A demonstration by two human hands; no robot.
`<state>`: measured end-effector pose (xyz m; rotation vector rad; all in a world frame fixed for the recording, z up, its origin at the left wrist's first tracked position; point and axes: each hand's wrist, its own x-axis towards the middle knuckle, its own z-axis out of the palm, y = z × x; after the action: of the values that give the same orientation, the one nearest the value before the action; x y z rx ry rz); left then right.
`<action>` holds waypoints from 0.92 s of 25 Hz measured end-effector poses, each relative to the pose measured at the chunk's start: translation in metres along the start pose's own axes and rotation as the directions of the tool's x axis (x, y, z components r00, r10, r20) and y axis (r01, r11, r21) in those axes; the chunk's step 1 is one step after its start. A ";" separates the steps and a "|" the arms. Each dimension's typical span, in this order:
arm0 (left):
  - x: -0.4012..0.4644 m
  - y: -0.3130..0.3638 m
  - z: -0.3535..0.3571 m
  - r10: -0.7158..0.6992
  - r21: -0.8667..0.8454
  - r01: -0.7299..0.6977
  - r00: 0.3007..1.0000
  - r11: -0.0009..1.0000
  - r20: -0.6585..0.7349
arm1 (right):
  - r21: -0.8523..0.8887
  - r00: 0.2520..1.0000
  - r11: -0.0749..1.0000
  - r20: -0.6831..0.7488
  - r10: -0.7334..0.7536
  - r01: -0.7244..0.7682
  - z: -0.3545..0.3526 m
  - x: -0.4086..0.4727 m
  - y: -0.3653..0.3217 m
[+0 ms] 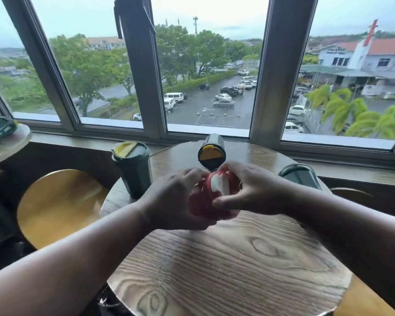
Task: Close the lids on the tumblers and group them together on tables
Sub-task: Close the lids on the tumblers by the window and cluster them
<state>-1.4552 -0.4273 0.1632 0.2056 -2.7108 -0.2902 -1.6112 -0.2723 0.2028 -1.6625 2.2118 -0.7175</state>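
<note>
I have the red tumbler (205, 201) at the centre of the frame, just above the round wooden desk (226, 270), with both hands wrapped on it: my left hand (176, 201) cups its body in a close grip, and my right hand (253, 190) curls over the top, thumb under the rim, fingers by the white flap (219, 183) of the lid, which stands raised. To close it well, I judge I should keep the left grip firm so the body does not turn, and press the flap straight down with the right thumb until it seats. I cannot see inside this tumbler. Farther up, at centre left, a dark green tumbler (134, 169) stands upright on the desk edge with its yellow flap (124, 148) lifted. Behind my hands, another dark tumbler (211, 153) leans toward me with its yellow flap apparently shut. At the right, a third dark tumbler (300, 176) is partly hidden; its contents are unseen.
</note>
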 end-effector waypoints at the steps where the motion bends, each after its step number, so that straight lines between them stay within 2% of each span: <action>1: 0.006 -0.006 0.003 -0.006 -0.105 0.003 0.999 0.994 -0.032 | -0.021 0.999 1.000 -0.030 0.018 -0.019 -0.004 0.007 -0.004; 5: 0.020 -0.024 0.020 -0.071 -0.416 0.031 0.994 0.909 -0.081 | -0.162 0.991 0.984 -0.122 0.054 -0.074 -0.008 0.031 -0.020; 10: 0.024 -0.049 0.033 -0.121 -0.628 0.098 0.993 0.772 0.006 | -0.187 0.984 0.971 -0.129 0.123 -0.146 0.002 0.052 -0.029; 12: 0.024 -0.052 0.034 -0.119 -0.683 0.119 0.992 0.721 0.047 | -0.200 0.982 0.966 -0.125 0.141 -0.164 0.005 0.055 -0.032; 17: 0.021 -0.057 0.029 -0.114 -0.721 0.165 0.986 0.673 0.119 | -0.224 0.983 0.958 -0.085 0.166 -0.181 0.004 0.057 -0.035; 19: 0.018 -0.057 0.022 -0.126 -0.689 0.179 0.984 0.703 0.127 | -0.240 0.982 0.953 -0.066 0.176 -0.187 -0.001 0.059 -0.037; 23: 0.011 -0.057 -0.015 -0.067 -0.464 0.071 0.997 0.883 0.027 | -0.227 0.988 0.965 -0.100 0.113 -0.134 -0.012 0.072 -0.049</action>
<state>-1.4530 -0.4865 0.1673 0.1591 -2.5523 -0.9495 -1.5988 -0.3486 0.2441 -1.6038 2.5198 -0.5237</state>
